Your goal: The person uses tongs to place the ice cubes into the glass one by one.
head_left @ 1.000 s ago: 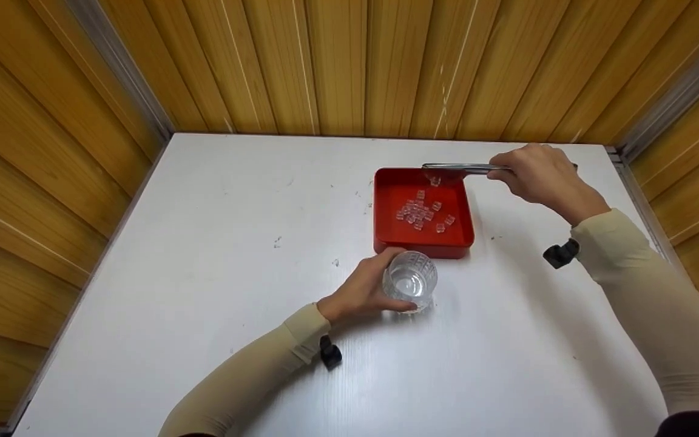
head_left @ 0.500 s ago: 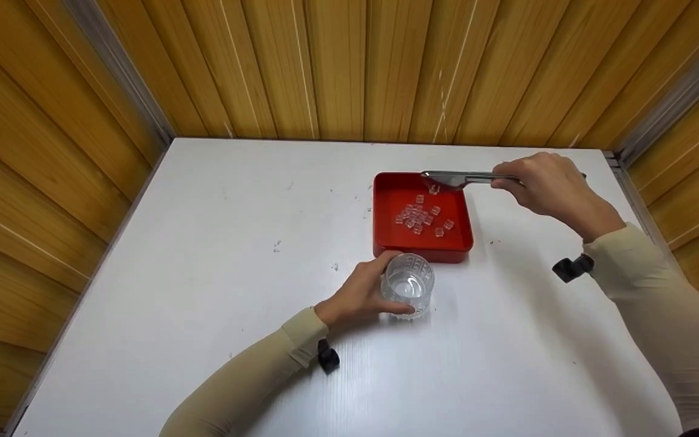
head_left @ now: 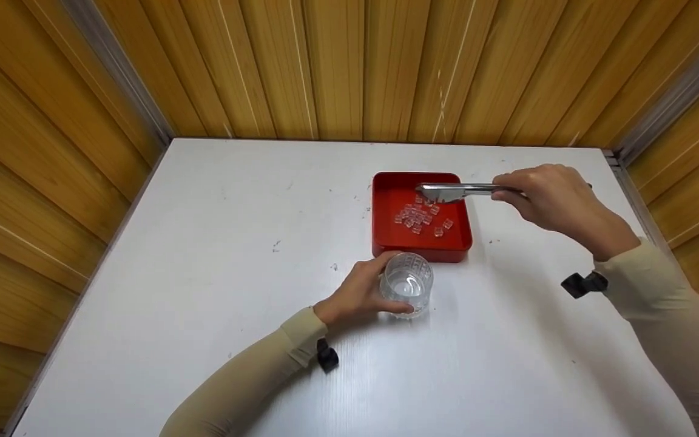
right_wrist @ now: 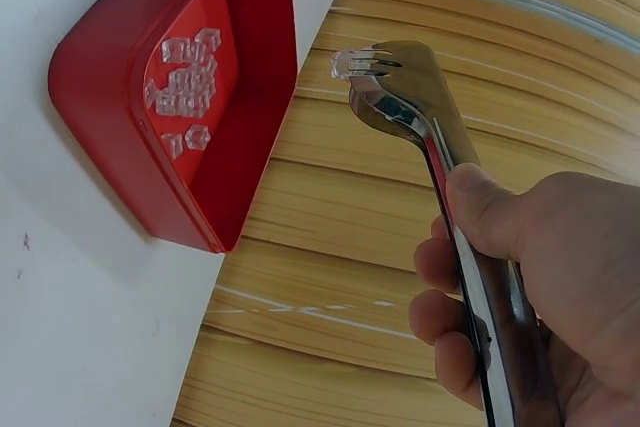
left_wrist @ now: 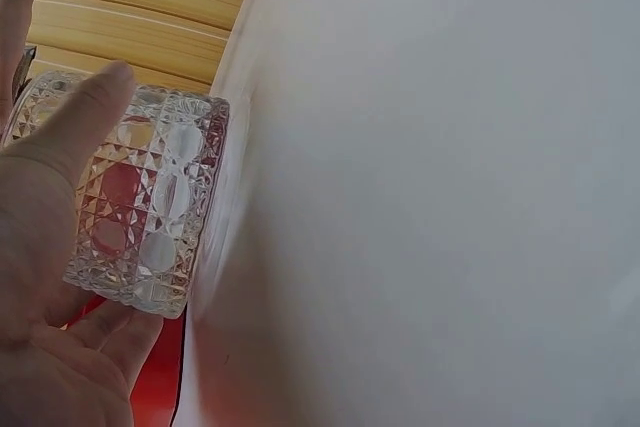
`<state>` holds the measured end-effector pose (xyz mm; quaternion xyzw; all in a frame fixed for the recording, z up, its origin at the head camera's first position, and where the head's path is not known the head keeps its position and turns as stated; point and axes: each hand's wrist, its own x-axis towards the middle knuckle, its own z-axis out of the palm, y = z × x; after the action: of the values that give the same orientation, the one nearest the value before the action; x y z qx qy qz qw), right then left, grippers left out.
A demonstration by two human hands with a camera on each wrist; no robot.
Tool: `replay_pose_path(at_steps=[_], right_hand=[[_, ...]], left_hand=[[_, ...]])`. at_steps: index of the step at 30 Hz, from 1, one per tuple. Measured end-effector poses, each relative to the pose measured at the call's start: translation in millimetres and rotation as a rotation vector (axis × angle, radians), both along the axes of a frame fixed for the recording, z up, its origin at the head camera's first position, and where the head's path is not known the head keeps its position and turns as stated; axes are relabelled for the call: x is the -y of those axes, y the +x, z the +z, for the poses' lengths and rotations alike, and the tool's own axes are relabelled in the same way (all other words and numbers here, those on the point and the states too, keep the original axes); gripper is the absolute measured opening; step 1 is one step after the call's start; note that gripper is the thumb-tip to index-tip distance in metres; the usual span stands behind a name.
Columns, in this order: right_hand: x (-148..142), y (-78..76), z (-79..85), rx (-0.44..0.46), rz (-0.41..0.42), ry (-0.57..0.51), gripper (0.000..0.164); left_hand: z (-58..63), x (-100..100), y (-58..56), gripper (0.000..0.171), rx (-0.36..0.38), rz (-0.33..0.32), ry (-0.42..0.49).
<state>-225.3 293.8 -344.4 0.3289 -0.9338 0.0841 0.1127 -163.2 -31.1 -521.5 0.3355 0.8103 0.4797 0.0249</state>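
Lots of clear cubes point(head_left: 415, 215) in the red tray point(head_left: 440, 254) near the worktop's point(head_left: 234, 212) back edge, right hand point(head_left: 550, 193) gripping tongs point(head_left: 446, 193) above, cube point(right_wrist: 343, 64) in the tips, left hand point(head_left: 354, 292) hugging a glass point(head_left: 408, 284) by the tray's front edge.

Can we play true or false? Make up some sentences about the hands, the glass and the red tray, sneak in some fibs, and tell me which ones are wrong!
1. Clear cubes lie in the red tray. True.
2. The left hand has a clear glass in its grip. True.
3. The glass is inside the tray. False: it is outside, on the person's side of the tray.
4. The right hand has metal tongs in its grip. True.
5. The tongs hold nothing. False: a clear cube is at their tips.
6. The tray is upside down. False: its open side faces up.
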Motion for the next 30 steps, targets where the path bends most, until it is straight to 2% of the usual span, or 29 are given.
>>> replay_pose_path(at_steps=[8,14,24,30], right_hand=[[3,16.7,2.3,-0.05,0.072,-0.016,0.016],[4,25.8,0.4,-0.081,0.141,-0.051,0.017],[10,41.3,-1.6,-0.064,0.19,-0.059,0.021],[14,50.5,-2.9,-0.028,0.19,-0.039,0.021]], left_hand=[[0.6,0,-1.2,0.09,0.003,0.001,-0.013],[-0.6,1,-2.8,0.089,-0.023,0.002,-0.018],[-0.9,3,-3.9,0.09,-0.022,-0.01,-0.003],[-0.6,5,-4.2,0.091,-0.021,-0.007,-0.014]])
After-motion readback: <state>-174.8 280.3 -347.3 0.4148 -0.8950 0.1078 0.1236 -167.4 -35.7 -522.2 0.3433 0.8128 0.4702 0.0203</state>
